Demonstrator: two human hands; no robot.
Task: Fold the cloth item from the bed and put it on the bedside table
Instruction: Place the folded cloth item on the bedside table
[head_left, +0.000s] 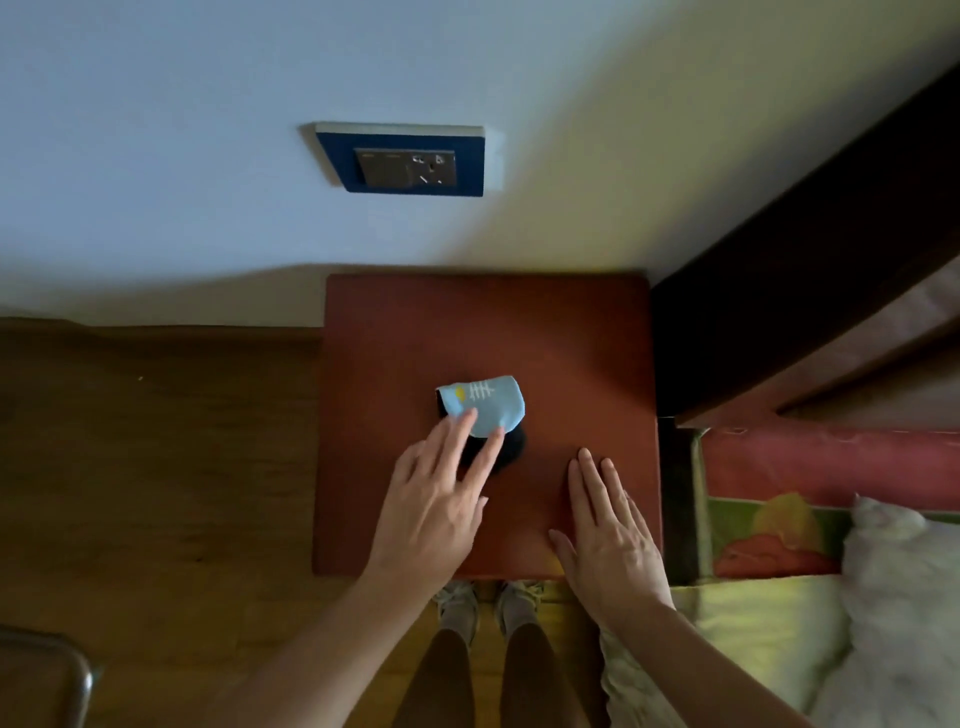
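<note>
Head view: folded sock lies on the bedside table, both hands open above it.

Largest is the pale wall (156, 130) with a blue-framed socket plate (400, 161), then the brown wooden floor (156, 441) and the square reddish-brown bedside table (493, 332). At right, the bed with a pink patterned cover (810, 467). The left hand (436, 493) is spread, fingertips touching the small folded light-blue and black sock (488, 408) near the table's middle, gripping nothing. The right hand (608, 530) rests flat, released, well beside the sock.
</note>
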